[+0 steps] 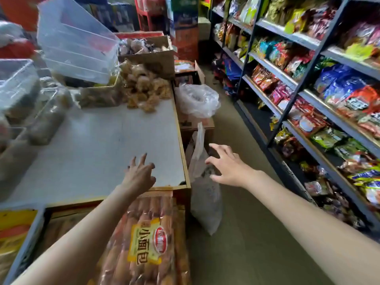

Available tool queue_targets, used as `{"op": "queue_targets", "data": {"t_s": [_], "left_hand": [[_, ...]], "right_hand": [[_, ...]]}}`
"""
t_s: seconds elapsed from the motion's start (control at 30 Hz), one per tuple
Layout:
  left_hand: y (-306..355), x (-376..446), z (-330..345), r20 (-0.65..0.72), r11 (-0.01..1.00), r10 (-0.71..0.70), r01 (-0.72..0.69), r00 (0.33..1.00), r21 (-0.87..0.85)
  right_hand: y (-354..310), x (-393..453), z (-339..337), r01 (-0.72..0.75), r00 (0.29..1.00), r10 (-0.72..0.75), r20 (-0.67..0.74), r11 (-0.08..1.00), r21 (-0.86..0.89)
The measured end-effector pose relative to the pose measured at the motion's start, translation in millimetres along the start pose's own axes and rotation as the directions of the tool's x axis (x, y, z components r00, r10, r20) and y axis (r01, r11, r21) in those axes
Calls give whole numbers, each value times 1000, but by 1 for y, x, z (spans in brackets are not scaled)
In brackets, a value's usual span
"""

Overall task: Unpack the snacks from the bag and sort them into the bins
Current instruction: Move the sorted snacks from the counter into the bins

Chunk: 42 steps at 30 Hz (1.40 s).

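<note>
Reaching with spread fingers, right hand (230, 167) nears one bag (203, 194); left hand (138, 175) splayed, empty.

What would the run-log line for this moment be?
left hand: open, over grey tabletop | right hand: open, fingers spread, reaching toward translucent plastic bag beside table | nothing held

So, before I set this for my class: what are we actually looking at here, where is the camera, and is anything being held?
There is no machine: a person wears a camera on the head, looking down at both bare arms. The left hand is spread over the pale counter, holding nothing. The right hand, fingers open, reaches toward a clear plastic bag standing on the floor beside the counter; no grip yet. A heap of wrapped snacks and clear bins sit at the counter's far end. A bread pack lies nearest the camera.
</note>
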State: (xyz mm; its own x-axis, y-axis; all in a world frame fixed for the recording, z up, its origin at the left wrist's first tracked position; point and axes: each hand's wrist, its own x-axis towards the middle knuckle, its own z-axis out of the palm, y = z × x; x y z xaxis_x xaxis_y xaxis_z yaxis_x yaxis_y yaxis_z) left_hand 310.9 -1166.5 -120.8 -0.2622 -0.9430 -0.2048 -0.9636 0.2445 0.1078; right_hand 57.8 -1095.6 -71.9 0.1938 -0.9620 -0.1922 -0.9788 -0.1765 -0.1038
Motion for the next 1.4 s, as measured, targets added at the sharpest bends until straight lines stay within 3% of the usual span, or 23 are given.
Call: {"op": "queue_targets", "data": {"t_s": [0.13,0.3,0.5,0.7,0.83,0.97,1.07,1.27,1.4], "left_hand": [[28,29,-14,-25,997,-79,79,997,17],[28,73,-10,-31,981,-193,193,981,-9],[22,174,-4,16,889,-438,435,899,-141],[38,256,-29,23,907,-415,415,910,-75],[34,308,-58,-66,867,-480,462,875,-184],[33,354,-43,-118,832,-530,487,840,-267],[30,388,-28,-73,755,-620,570,781,-324],[29,442,-12,113,527,-808,794,579,-304],[23,486,-15,149,486,-831,829,536,-276]], "right_hand": [[56,28,-14,14,1000,-14,-2,999,33],[84,91,-10,88,990,-89,108,996,14],[120,211,-25,217,967,-207,145,975,-53],[162,319,-67,228,968,-223,113,973,-28],[181,393,-95,228,968,-224,110,973,-27],[194,469,-93,274,952,-266,148,961,-31],[205,532,-88,337,923,-320,214,940,-48],[197,661,-69,547,794,-511,330,837,-19],[192,721,-57,591,743,-572,347,804,62]]}}
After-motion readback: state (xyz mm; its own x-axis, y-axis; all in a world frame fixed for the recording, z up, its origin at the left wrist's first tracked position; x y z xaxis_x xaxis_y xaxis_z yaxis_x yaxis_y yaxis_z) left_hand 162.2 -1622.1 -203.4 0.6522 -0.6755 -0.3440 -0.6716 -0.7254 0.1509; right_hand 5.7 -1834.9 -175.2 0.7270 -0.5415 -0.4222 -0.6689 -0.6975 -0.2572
